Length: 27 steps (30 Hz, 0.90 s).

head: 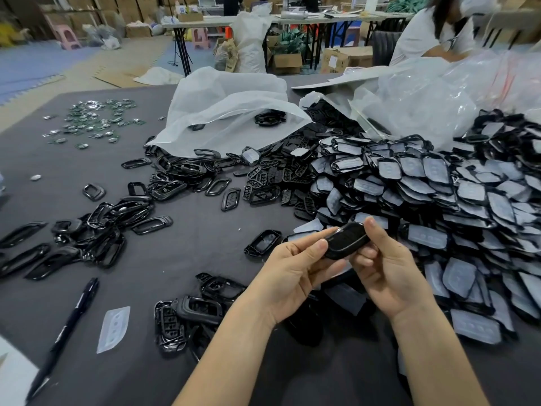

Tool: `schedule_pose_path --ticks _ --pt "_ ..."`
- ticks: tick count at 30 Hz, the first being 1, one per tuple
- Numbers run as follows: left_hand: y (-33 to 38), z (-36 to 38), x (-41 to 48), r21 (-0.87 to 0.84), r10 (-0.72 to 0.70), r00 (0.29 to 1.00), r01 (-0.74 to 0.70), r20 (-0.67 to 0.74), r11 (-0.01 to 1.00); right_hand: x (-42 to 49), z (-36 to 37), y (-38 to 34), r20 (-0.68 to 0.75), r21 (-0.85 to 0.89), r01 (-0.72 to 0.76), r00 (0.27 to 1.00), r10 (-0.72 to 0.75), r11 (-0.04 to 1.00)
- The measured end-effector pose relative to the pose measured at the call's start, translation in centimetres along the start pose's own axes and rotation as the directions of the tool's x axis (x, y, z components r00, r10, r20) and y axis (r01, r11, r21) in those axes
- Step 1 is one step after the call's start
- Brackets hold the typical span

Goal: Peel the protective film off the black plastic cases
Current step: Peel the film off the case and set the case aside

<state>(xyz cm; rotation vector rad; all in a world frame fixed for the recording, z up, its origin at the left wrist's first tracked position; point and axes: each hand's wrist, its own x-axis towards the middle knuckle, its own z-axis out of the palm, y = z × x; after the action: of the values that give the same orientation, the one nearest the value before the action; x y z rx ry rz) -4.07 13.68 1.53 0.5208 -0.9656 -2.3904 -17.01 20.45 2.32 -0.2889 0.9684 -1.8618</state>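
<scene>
A glossy black plastic case [348, 240] is held above the grey table [205, 238] between both hands. My left hand [295, 272] pinches its left end with thumb and forefinger. My right hand [386, 268] grips its right end, thumb on the top edge and fingers curled beneath. The case's upper face looks bare and shiny. To the right lies a big heap of black cases with whitish film [456, 206]. A loose piece of peeled film [114, 328] lies flat on the table at the lower left.
Black frames and open shells [187, 317] are scattered left of and below my hands. A black pen [67, 332] lies at the lower left. White plastic bags [231, 112] and small circuit boards [96, 120] sit further back. A person sits at the far right.
</scene>
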Motion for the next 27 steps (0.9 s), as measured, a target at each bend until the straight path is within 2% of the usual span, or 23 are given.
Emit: schedule_pose_path --ticks 7,13,19,27 --pt "0.07 -0.16 0.33 0.003 0.077 0.992 -0.077 -0.102 0.997 0.03 0.32 0.19 -0.058 0.031 -0.016 0.998 0.018 0.999" --pt "0.0 -0.07 0.42 0.03 0.134 0.986 -0.132 -0.102 0.991 0.1 0.23 0.1 -0.103 0.039 -0.026 0.994 0.03 0.999" --pt "0.02 0.1 0.28 0.107 0.174 0.981 -0.164 -0.091 0.981 0.04 0.14 0.19 -0.07 -0.061 0.024 0.997 -0.028 0.998" --pt "0.42 0.24 -0.13 0.122 0.131 0.989 -0.122 -0.07 0.985 -0.05 0.12 0.06 -0.049 -0.09 0.01 0.999 -0.014 0.996"
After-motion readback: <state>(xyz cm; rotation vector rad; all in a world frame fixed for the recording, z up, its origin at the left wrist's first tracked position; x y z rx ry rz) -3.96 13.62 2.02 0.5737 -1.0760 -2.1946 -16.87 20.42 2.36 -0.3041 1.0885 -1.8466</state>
